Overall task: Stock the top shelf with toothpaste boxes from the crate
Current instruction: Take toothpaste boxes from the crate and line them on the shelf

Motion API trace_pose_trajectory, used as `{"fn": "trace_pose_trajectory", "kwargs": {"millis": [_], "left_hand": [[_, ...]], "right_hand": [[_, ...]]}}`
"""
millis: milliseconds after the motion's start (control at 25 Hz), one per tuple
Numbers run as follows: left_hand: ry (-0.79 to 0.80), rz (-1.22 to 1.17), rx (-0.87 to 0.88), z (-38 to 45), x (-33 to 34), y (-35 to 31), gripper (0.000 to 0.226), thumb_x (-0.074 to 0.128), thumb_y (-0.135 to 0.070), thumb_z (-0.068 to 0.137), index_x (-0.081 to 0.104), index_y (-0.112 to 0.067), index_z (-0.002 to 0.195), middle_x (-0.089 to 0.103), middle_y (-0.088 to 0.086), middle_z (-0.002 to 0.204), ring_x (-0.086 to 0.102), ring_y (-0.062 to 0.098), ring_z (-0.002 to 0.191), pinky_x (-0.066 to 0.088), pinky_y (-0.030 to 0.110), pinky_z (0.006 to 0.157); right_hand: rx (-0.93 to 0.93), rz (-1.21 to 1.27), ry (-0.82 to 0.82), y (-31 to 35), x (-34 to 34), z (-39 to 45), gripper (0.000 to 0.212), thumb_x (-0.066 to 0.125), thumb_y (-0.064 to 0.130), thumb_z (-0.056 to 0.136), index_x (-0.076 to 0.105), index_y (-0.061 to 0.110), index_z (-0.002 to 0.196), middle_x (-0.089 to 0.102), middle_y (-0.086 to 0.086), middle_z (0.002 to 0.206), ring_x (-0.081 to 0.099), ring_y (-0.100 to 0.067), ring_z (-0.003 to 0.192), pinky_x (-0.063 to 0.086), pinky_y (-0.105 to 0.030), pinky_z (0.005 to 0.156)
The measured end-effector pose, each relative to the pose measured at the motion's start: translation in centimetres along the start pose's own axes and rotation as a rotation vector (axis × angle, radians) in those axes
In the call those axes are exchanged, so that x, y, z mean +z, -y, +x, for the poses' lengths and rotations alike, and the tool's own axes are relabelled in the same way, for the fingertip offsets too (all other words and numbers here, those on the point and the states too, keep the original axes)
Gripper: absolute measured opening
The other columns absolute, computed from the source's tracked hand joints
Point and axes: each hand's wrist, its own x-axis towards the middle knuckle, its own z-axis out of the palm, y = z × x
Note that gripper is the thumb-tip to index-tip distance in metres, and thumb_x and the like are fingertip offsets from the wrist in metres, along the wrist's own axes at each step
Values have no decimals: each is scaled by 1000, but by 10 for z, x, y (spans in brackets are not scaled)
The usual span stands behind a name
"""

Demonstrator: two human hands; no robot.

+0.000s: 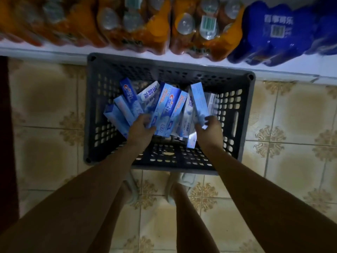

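A dark grey plastic crate stands on the tiled floor and holds several blue and white toothpaste boxes, leaning against one another. My left hand reaches into the crate and grips the lower end of a blue Crest box in the middle of the pile. My right hand is inside the crate on the right, its fingers curled round the lower end of a pale blue box that stands tilted above the others. The top shelf is out of view.
A white low shelf edge runs just behind the crate. On it sit shrink-wrapped packs of orange drink bottles and a blue pack. My feet stand on the floor just in front of the crate.
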Motion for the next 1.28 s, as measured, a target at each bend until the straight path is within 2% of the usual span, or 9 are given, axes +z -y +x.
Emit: {"fn": "trace_pose_trajectory", "kwargs": {"millis": [120, 280, 400, 520, 600, 760, 920, 1080, 1280], "left_hand": [[-74, 117, 132, 47, 25, -17, 50, 62, -8, 92, 45, -9, 139, 55, 11, 136, 54, 25, 122, 46, 32, 94], [-82, 276, 138, 93, 41, -14, 43, 64, -11, 92, 51, -4, 132, 58, 16, 133, 57, 31, 120, 47, 37, 96], [-70, 406, 107, 110, 41, -14, 47, 68, -18, 89, 50, -5, 132, 53, 19, 134, 56, 36, 118, 48, 42, 98], [1, 528, 31, 120, 31, -20, 58, 72, -26, 87, 47, -6, 135, 46, 20, 139, 51, 39, 121, 46, 48, 102], [75, 563, 30, 116, 24, -27, 61, 73, -27, 86, 45, -6, 137, 47, 19, 141, 51, 39, 123, 46, 48, 102], [145, 403, 119, 78, 21, -30, 53, 64, -10, 93, 34, -1, 136, 46, 17, 142, 49, 33, 126, 42, 34, 96], [55, 176, 220, 40, 6, -32, 49, 66, -16, 92, 40, -9, 134, 54, 10, 134, 55, 25, 120, 44, 31, 90], [61, -208, 23, 13, -20, -49, 46, 66, -29, 92, 44, -21, 131, 59, 1, 125, 61, 22, 109, 55, 39, 83], [178, -408, -107, -14, -54, -75, 41, 67, -35, 90, 49, -28, 126, 59, 1, 125, 63, 26, 106, 58, 41, 71]], "right_hand": [[-64, -136, -119, -15, 14, 57, 61, 71, 39, 82, 42, 15, 130, 47, -8, 132, 52, -27, 119, 53, -49, 90], [-78, -113, -152, -20, 33, 91, 77, 77, 51, 71, 39, 17, 129, 44, -6, 130, 52, -26, 115, 57, -50, 82], [-173, -76, -202, -24, 37, 90, 61, 72, 44, 80, 42, 18, 126, 53, -4, 125, 57, -24, 111, 57, -48, 80], [-86, 300, 29, -17, 28, 73, 39, 55, 34, 97, 48, 17, 131, 61, 2, 112, 63, -20, 102, 59, -39, 77], [50, 508, 148, -9, 20, 60, 28, 45, 28, 103, 57, 13, 123, 66, -3, 105, 66, -23, 96, 58, -38, 79], [246, 740, 256, 5, 4, 35, 25, 39, 29, 104, 59, 14, 103, 68, -9, 95, 66, -22, 82, 54, -37, 75], [320, 809, 350, 21, -9, 12, 30, 37, 33, 104, 58, 14, 96, 68, -6, 87, 65, -19, 73, 53, -31, 69], [321, 773, 475, 42, -26, -11, 37, 35, 37, 102, 61, 12, 103, 68, -8, 88, 62, -21, 72, 49, -33, 73], [309, 817, 467, 68, -54, -36, 37, 36, 38, 102, 63, 12, 107, 68, -13, 101, 63, -27, 85, 49, -44, 90]]}}
